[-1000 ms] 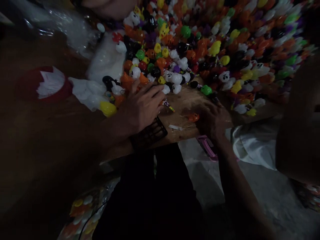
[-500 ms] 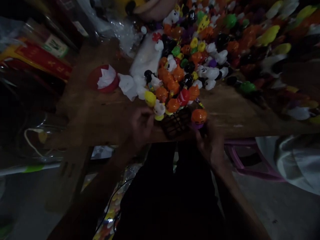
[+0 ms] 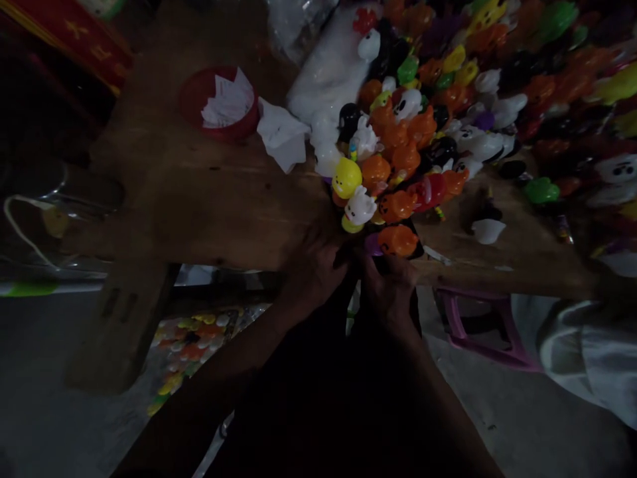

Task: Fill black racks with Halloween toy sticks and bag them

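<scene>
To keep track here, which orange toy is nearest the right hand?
The purple-ended orange toy, right at the right hand; the other orange toys sit farther away.

Left hand [image 3: 321, 269]: fingertips lost in shadow, hold unclear. Right hand [image 3: 393, 285]: fingers partly hidden by orange toy figure [image 3: 398, 240]. Toy pile [image 3: 507, 109] cut off, two o'clock; red box [image 3: 74, 33], ten o'clock. Paper slips [image 3: 226, 103], eleven o'clock: print illegible.

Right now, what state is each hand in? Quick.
Left hand: can't tell, too dark to see whether it's closed or holding anything.
Right hand: closed, holding the orange-and-purple toy.
</scene>
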{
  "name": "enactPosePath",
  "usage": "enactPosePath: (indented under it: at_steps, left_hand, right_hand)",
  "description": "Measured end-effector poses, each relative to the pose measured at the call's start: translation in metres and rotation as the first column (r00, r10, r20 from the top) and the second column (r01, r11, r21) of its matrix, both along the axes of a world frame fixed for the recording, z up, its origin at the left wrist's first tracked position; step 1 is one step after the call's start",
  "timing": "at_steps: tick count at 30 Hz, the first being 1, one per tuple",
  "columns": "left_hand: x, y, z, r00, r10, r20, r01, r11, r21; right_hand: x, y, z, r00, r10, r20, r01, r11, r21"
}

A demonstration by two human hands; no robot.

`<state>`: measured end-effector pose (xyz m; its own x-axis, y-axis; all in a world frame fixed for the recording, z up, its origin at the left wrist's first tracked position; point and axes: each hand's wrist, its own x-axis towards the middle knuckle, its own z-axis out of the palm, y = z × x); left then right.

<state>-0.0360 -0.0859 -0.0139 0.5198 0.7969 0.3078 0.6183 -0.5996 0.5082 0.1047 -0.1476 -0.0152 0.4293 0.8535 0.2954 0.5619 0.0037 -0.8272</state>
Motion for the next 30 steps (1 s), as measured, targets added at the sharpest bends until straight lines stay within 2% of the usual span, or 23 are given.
enactPosePath:
  at_steps: [6, 12, 16, 22, 26, 30]
  left_hand:
    - [0.002, 0.0, -0.005, 0.999, 0.01, 0.031, -0.011, 0.999, 0.032]
    - [0.004, 0.003, -0.016, 0.994, -0.004, 0.11, -0.002, 0.999, 0.054]
    - [0.005, 0.001, -0.02, 0.987, 0.023, 0.157, -0.038, 0.995, 0.095]
    - [0.004, 0.001, -0.014, 0.987, 0.016, 0.158, -0.026, 0.998, 0.063]
    - [0.0, -0.005, -0.012, 0.988, 0.012, 0.157, -0.021, 0.998, 0.06]
    - [-0.003, -0.009, -0.019, 0.982, 0.086, 0.165, -0.105, 0.988, 0.113]
  right_hand:
    - [0.002, 0.005, -0.004, 0.975, -0.038, 0.22, 0.03, 0.999, 0.038]
    - [-0.005, 0.014, -0.022, 0.941, -0.039, 0.337, -0.058, 0.96, 0.274]
    - [-0.005, 0.016, -0.024, 0.939, -0.059, 0.339, -0.069, 0.933, 0.354]
    - [0.0, 0.012, -0.017, 0.955, 0.096, 0.281, -0.17, 0.953, 0.25]
    - [-0.006, 0.007, -0.015, 0.965, 0.041, 0.257, -0.106, 0.964, 0.244]
    - [-0.011, 0.004, -0.015, 0.97, -0.03, 0.241, -0.044, 0.954, 0.297]
